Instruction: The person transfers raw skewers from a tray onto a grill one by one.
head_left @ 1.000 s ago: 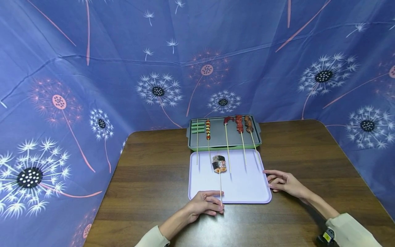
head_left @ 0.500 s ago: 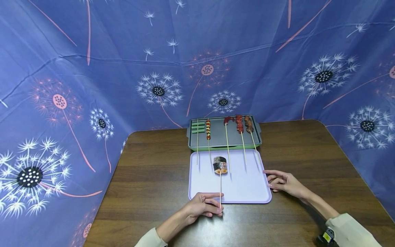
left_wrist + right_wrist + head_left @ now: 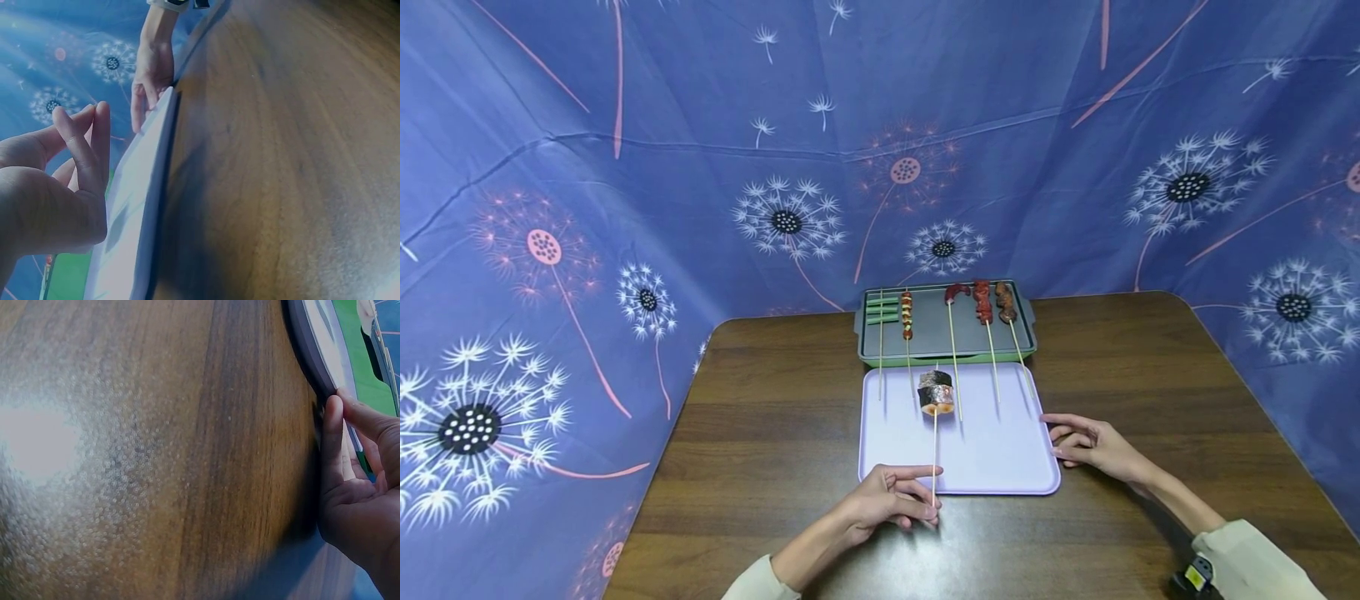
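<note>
My left hand (image 3: 891, 504) pinches the lower end of a skewer (image 3: 936, 396), which carries silvery-black chunks with an orange underside. In the head view the skewer points away from me above the lilac tray (image 3: 992, 467). That skewer cannot be made out in the left wrist view, where the thumb and fingertips of the left hand (image 3: 69, 169) meet. At the tray's right edge, my right hand (image 3: 1086, 442) holds the rim between thumb and fingers. The right wrist view shows the right hand's fingertips (image 3: 335, 403) at the tray's edge.
Behind the tray stands a grey-topped green grill (image 3: 928, 333). Several skewers lie across it, among them green sticks (image 3: 882, 319), a red-and-yellow one (image 3: 906, 312) and red meat (image 3: 982, 300). Their sticks overhang the tray. A patterned blue cloth (image 3: 1037, 167) hangs behind the wooden table (image 3: 775, 400).
The skewer in my left hand dips slightly, then its food end rises a little. The left hand shifts slightly to the left. My right hand, the tray and the grill have not moved.
</note>
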Demonstrator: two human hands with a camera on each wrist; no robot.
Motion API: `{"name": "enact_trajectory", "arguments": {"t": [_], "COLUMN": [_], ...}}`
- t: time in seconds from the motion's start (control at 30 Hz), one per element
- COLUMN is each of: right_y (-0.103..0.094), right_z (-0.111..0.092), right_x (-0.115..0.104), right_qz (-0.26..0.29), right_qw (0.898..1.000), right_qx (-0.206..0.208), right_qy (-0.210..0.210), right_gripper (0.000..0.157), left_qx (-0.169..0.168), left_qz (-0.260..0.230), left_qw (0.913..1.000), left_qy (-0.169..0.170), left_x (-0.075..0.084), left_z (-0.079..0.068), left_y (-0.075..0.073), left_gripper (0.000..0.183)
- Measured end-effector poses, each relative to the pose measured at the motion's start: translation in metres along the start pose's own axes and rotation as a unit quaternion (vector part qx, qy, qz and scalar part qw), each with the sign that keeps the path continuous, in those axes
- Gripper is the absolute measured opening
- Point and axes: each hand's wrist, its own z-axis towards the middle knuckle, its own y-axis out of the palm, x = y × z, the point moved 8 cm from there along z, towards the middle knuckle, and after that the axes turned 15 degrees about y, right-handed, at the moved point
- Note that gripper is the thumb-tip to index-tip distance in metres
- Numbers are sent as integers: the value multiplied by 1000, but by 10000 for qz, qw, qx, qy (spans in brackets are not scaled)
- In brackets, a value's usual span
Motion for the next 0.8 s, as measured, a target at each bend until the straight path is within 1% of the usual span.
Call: {"name": "enact_trajectory", "arguments": {"t": [0.33, 0.67, 0.8], "right_y": [0, -1, -1], "right_z": [1, 0, 1], "right_x": [2, 2, 2], "right_qz": [6, -23, 8], "right_qw": [10000, 9999, 9999], "right_qx": [-9, 45, 75], "right_qy": [7, 123, 89], "right_gripper": [59, 60, 59], "left_qx": [-61, -150, -155], "left_qz": [150, 206, 225], "left_qw": [9998, 9996, 9996], "left_qy": [68, 107, 112], "left_x": [7, 14, 18], "left_z": [1, -4, -5], "left_y": [-4, 1, 1], "left_gripper": [63, 65, 65]}}
